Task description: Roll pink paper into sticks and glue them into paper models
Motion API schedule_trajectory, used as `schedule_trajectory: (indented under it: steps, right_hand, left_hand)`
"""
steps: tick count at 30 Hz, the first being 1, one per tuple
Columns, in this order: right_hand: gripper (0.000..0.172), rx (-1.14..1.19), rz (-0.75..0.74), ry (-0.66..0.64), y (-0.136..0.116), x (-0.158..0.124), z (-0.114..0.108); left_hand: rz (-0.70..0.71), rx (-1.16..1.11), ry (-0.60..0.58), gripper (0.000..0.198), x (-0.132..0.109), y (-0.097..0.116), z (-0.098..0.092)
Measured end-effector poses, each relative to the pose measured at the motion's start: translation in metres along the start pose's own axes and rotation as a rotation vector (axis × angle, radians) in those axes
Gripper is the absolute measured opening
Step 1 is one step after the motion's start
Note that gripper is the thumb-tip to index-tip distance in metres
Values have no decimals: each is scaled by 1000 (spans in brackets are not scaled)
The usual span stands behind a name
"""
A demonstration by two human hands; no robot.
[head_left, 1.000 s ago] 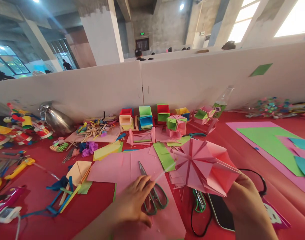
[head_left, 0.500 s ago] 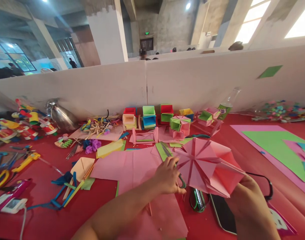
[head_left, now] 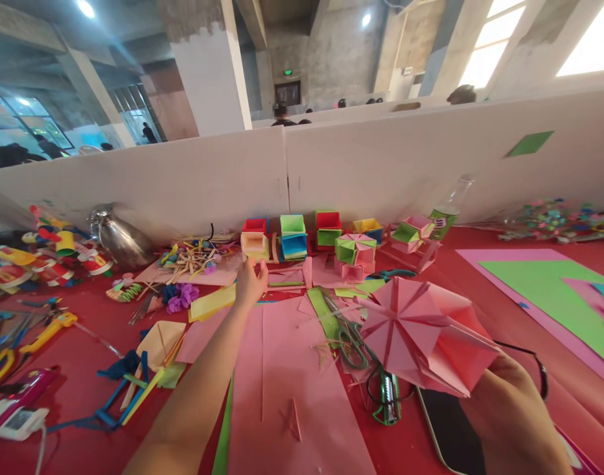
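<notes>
My right hand (head_left: 514,409) at the lower right is closed on a pink folded paper piece (head_left: 420,333) with radiating creases, held above the red table (head_left: 74,409). My left hand (head_left: 251,282) is stretched forward with fingers apart and holds nothing. Its fingertips are just short of a cream paper box (head_left: 255,244) in the row of coloured paper boxes (head_left: 292,235). Green-handled scissors (head_left: 350,340) lie on the table left of the folded piece, on strips of green paper. A large pink sheet (head_left: 292,369) lies under my left forearm.
A white partition (head_left: 183,178) closes the table's far side. A metal kettle (head_left: 119,236) and craft clutter fill the left. A green utility knife (head_left: 388,396) and a phone (head_left: 447,432) lie by my right hand. Large green and pink sheets (head_left: 544,287) are at the right.
My left hand carried the scissors right, left them beside the pink folded piece, and reached forward to the paper boxes. The right hand kept holding the folded piece.
</notes>
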State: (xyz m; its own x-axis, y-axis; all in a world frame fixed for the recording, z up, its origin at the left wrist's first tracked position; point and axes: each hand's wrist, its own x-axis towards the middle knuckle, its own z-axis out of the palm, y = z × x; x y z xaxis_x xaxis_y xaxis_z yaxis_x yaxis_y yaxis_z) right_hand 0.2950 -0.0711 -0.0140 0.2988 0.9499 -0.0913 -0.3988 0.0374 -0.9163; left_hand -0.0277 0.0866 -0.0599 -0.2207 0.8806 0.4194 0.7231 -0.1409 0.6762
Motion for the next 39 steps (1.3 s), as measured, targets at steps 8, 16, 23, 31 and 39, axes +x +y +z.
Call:
schedule_trajectory:
  steps: [8, 16, 23, 31, 39]
  right_hand:
    - [38, 64, 49, -58, 2, -4, 3]
    - [44, 47, 60, -70, 0, -10, 7]
    - [43, -5, -9, -58, -7, -24, 11]
    - [26, -59, 143, -250, 12, -39, 33]
    - [26, -351, 147, -383, 48, -34, 65]
  left_hand:
    - [-91, -99, -119, 32, 26, -11, 21]
    - [-6, -288, 72, 29, 11, 21, -43]
    - [-26, -403, -162, 32, -68, 38, -95]
    - [-209, -444, -358, 25, -169, 27, -56]
    - [-193, -521, -413, 23, -171, 32, -67]
